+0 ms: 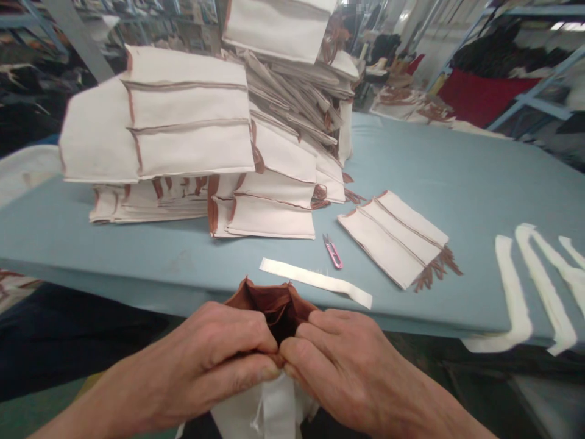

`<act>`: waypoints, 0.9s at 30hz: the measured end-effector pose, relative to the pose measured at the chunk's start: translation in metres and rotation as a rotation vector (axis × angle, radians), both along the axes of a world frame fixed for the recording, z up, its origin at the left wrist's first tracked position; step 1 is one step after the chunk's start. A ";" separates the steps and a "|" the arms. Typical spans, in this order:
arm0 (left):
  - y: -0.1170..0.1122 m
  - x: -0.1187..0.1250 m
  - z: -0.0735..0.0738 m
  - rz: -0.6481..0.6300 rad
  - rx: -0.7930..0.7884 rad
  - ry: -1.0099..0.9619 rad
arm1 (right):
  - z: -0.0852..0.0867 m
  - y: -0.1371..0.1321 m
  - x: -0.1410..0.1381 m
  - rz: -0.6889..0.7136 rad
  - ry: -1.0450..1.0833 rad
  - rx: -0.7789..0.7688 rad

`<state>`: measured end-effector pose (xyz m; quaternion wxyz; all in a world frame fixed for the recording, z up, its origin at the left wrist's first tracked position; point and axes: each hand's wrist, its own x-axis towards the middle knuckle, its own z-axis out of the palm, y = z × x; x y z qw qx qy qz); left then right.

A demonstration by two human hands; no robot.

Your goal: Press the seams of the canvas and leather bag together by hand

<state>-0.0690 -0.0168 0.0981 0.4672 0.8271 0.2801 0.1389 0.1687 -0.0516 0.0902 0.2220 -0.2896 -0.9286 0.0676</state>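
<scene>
My left hand (228,347) and my right hand (336,353) both pinch the near rim of a fabric bag (269,299) with a brown lining. Its mouth gapes away from me, showing dark folds inside. Below my fingers hangs pale cloth with a white strip (280,405) and loose threads. Just past the bag, a cream fabric strip (315,279) lies across the table edge. Pink-handled thread snips (333,251) rest beyond that strip, their blades pointing away. My fingers hide part of the rim.
Stacks of cream fabric pieces with brown edging (192,131) rise at the back left of the blue-green table (411,164). One folded cream piece with brown ties (395,238) lies right of the snips. Long white strips (516,292) drape over the right front edge.
</scene>
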 end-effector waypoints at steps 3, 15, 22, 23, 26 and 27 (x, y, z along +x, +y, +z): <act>0.006 0.004 0.006 -0.029 -0.208 0.037 | 0.005 0.004 0.000 0.027 0.026 -0.049; -0.009 0.011 -0.008 -0.052 0.285 0.143 | 0.008 0.020 0.014 0.088 0.091 -0.445; -0.004 0.005 -0.009 -0.060 0.324 0.050 | 0.010 0.016 0.009 0.043 0.041 -0.316; -0.002 0.005 -0.009 -0.059 0.265 0.044 | 0.011 0.016 0.008 0.032 0.043 -0.295; 0.002 0.004 -0.008 -0.032 0.106 0.011 | 0.012 0.015 0.007 0.018 0.047 -0.266; 0.003 0.005 -0.008 -0.018 0.076 0.012 | 0.013 0.016 0.007 0.014 0.048 -0.259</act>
